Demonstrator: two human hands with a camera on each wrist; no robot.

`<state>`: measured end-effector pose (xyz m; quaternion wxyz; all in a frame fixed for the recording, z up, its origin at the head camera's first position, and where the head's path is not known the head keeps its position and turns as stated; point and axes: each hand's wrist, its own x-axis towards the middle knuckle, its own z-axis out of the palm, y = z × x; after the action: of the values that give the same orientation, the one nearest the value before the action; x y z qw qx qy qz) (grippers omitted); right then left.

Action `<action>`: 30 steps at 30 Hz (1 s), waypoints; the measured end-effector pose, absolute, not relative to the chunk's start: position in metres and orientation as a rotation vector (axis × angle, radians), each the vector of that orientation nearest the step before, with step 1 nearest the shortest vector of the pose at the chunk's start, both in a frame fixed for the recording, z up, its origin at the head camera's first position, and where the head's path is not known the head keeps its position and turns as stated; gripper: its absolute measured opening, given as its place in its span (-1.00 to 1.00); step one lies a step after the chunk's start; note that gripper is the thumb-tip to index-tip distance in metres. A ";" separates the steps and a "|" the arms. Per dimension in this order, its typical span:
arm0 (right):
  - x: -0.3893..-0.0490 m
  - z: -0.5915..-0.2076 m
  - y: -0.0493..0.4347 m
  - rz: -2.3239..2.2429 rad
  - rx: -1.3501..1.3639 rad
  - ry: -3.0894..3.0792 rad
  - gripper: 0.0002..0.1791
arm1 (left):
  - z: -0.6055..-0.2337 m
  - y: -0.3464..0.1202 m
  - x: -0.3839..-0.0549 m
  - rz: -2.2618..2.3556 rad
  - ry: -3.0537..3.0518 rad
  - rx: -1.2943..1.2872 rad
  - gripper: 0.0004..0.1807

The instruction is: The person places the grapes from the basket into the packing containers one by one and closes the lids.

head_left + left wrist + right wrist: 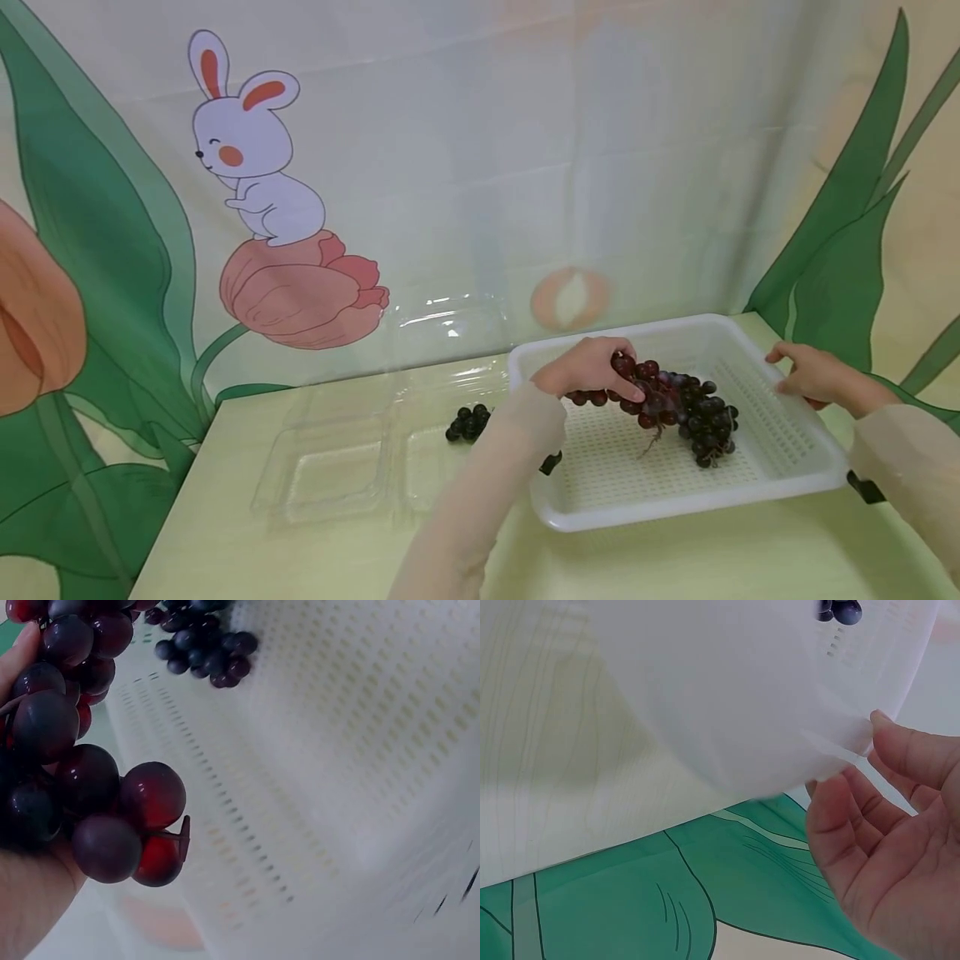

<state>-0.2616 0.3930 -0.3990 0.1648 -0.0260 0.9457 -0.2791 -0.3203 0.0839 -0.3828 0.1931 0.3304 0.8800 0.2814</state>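
Note:
A bunch of dark red grapes (651, 396) is held by my left hand (592, 367) over the white perforated basket (600, 496). In the left wrist view the red grapes (105, 791) fill the left side, and the palm is partly hidden behind them. A bunch of black grapes (708, 421) lies in the basket, to the right of the red ones. My right hand (817, 379) is at the basket's right edge. The right wrist view shows the thumb and curled fingers of that hand (900, 817) pinching the basket's rim (832, 754).
Left of the basket, a clear plastic container (322, 475) stands on the pale green table (240, 550). Beside it, black grapes (468, 422) sit in another clear container (420, 475), partly behind my left sleeve. A curtain with a printed rabbit (255, 158) hangs behind the table.

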 end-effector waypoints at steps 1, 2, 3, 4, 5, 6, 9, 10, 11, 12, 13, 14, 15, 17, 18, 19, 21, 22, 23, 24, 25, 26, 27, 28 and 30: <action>-0.262 -0.399 0.393 -0.793 -0.071 2.695 -0.51 | -0.380 0.082 -0.321 0.809 2.459 0.923 -0.53; -0.262 -0.399 0.393 -0.792 -0.070 2.696 -0.51 | -0.378 0.080 -0.321 0.829 2.452 0.922 -0.53; -0.262 -0.399 0.393 -0.792 -0.070 2.696 -0.50 | -0.375 0.078 -0.321 0.842 2.447 0.921 -0.54; -0.262 -0.399 0.393 -0.792 -0.070 2.696 -0.50 | -0.373 0.075 -0.322 0.856 2.439 0.912 -0.55; -0.262 -0.399 0.393 -0.788 -0.068 2.695 -0.50 | -0.371 0.073 -0.322 0.869 2.432 0.909 -0.56; -0.262 -0.400 0.393 -0.788 -0.067 2.693 -0.50 | -0.369 0.071 -0.322 0.891 2.419 0.900 -0.57; -0.261 -0.399 0.393 -0.790 -0.070 2.684 -0.50 | -0.363 0.064 -0.323 0.897 2.432 0.897 -0.58; -0.261 -0.398 0.393 -0.793 -0.071 2.681 -0.50 | -0.360 0.062 -0.323 0.901 2.435 0.892 -0.59; -0.261 -0.398 0.393 -0.796 -0.072 2.678 -0.50 | -0.358 0.060 -0.323 0.902 2.445 0.895 -0.59; -0.260 -0.398 0.392 -0.800 -0.074 2.676 -0.50 | -0.356 0.058 -0.323 0.904 2.451 0.896 -0.60; -0.260 -0.398 0.392 -0.804 -0.074 2.675 -0.50 | -0.354 0.056 -0.323 0.898 2.466 0.900 -0.60; -0.260 -0.398 0.392 -0.807 -0.073 2.672 -0.50 | -0.352 0.053 -0.322 0.913 2.460 0.891 -0.61; -0.259 -0.397 0.392 -0.811 -0.073 2.670 -0.51 | -0.350 0.051 -0.322 0.929 2.455 0.888 -0.62; -0.259 -0.397 0.391 -0.811 -0.070 2.667 -0.51 | -0.346 0.046 -0.321 0.951 2.455 0.884 -0.63; -0.259 -0.397 0.391 -0.811 -0.069 2.666 -0.51 | -0.344 0.043 -0.321 0.968 2.449 0.876 -0.64; -0.259 -0.397 0.391 -0.812 -0.069 2.664 -0.51 | -0.342 0.041 -0.321 0.983 2.449 0.870 -0.64; -0.259 -0.397 0.390 -0.811 -0.066 2.661 -0.51 | -0.339 0.035 -0.321 1.009 2.447 0.865 -0.65; -0.259 -0.397 0.390 -0.812 -0.065 2.660 -0.50 | -0.337 0.032 -0.321 1.022 2.446 0.859 -0.65; -0.260 -0.397 0.390 -0.814 -0.064 2.659 -0.50 | -0.335 0.029 -0.321 1.032 2.446 0.849 -0.65; -0.260 -0.398 0.390 -0.815 -0.066 2.661 -0.50 | -0.334 0.025 -0.321 1.044 2.443 0.837 -0.65; -0.260 -0.398 0.390 -0.815 -0.066 2.663 -0.50 | -0.332 0.022 -0.320 1.049 2.443 0.828 -0.64; -0.261 -0.398 0.390 -0.815 -0.066 2.664 -0.50 | -0.330 0.018 -0.320 1.061 2.434 0.812 -0.64; -0.261 -0.398 0.390 -0.814 -0.068 2.668 -0.50 | -0.329 0.015 -0.320 1.064 2.437 0.800 -0.64; -0.262 -0.399 0.390 -0.812 -0.069 2.670 -0.50 | -0.328 0.011 -0.319 1.061 2.446 0.791 -0.64; -0.263 -0.399 0.390 -0.807 -0.072 2.676 -0.50 | -0.325 0.003 -0.318 1.069 2.444 0.768 -0.64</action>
<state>-0.2629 0.3904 -0.3992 0.1721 -0.0254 0.9428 -0.2845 -0.3185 0.0031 -0.3253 0.1821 0.2719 0.8658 0.3786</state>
